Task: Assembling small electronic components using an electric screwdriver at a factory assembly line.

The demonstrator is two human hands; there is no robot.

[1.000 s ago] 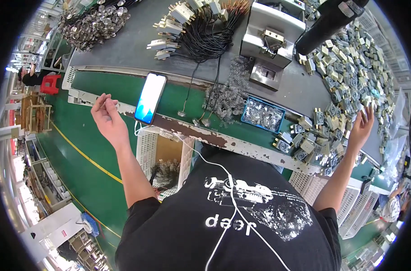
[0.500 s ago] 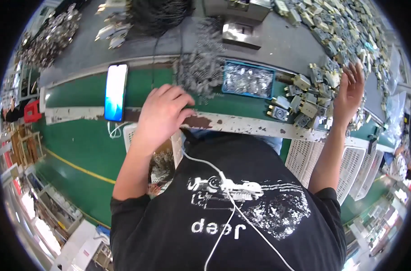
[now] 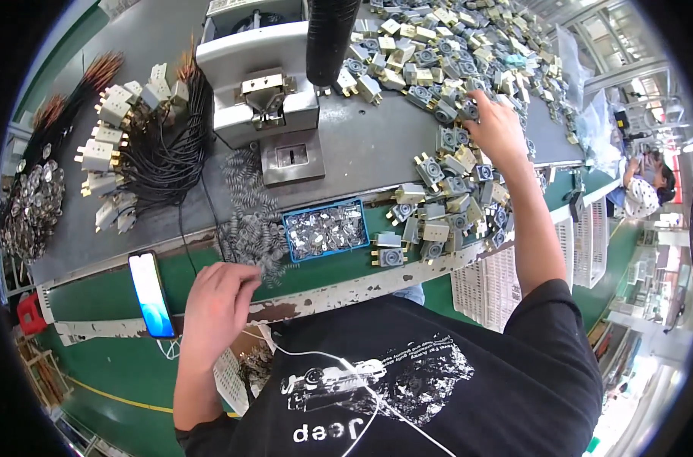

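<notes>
While both arms stretch over the workbench, each hand meets a separate heap of parts.

Head view: the left hand, fingers curled loosely downward, touches the near edge of a pile of small metal springs at the green front strip; whether it grips one cannot be told. A phone with a lit screen lies just to its left, and a blue tray of shiny metal pieces sits to its right. The right hand, fingers bent, rests on the heap of grey and cream housings farther back. A grey press machine stands between, with black wire bundles at its left.
</notes>
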